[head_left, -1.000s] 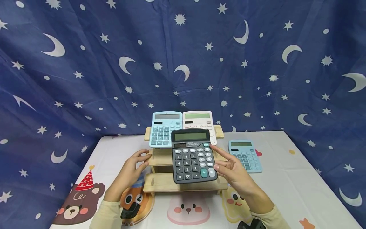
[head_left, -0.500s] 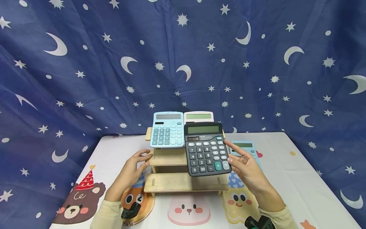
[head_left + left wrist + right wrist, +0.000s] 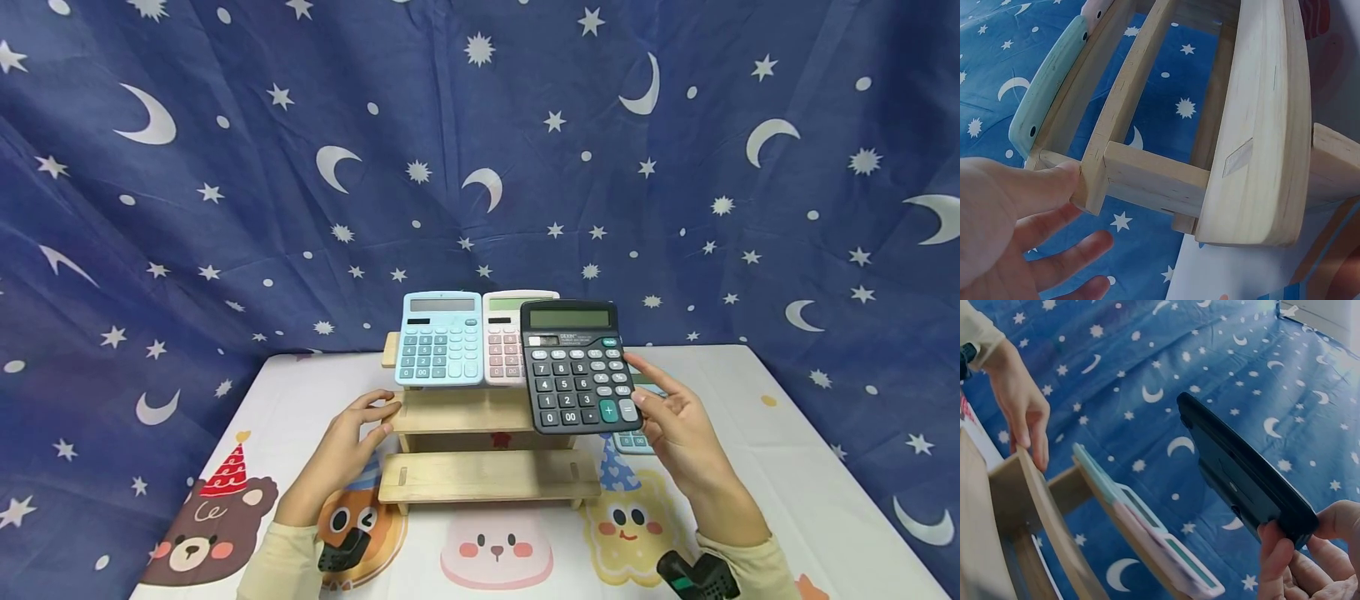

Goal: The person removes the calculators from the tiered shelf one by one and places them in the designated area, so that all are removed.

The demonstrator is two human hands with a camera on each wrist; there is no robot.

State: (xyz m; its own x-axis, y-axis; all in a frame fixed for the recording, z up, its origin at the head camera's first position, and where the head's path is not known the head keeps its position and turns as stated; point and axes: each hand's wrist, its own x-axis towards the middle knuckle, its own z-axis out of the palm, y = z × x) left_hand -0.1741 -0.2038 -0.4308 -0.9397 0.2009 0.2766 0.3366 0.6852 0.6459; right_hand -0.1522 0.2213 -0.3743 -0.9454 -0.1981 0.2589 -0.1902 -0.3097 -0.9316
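My right hand (image 3: pixel 686 437) grips a black desk calculator (image 3: pixel 577 367) by its right edge and holds it up in front of the stand's right side. In the right wrist view the black calculator (image 3: pixel 1241 475) appears edge-on, pinched between thumb and fingers. My left hand (image 3: pixel 341 450) holds the left end of a tiered wooden stand (image 3: pixel 487 477), its thumb on a slat in the left wrist view. On the top tier a light blue calculator (image 3: pixel 440 337) leans beside a pink and white calculator (image 3: pixel 504 337), which the black one partly covers.
Another blue calculator (image 3: pixel 633 442) lies on the table behind my right hand, mostly hidden. The white tablecloth (image 3: pixel 795 467) carries printed cartoon animals. A dark blue curtain (image 3: pixel 480 150) with moons and stars hangs behind the table.
My right hand has carried the black calculator right and upward, uncovering the stand's lower tiers and now hiding more of the blue calculator on the table. The left hand stays on the stand.
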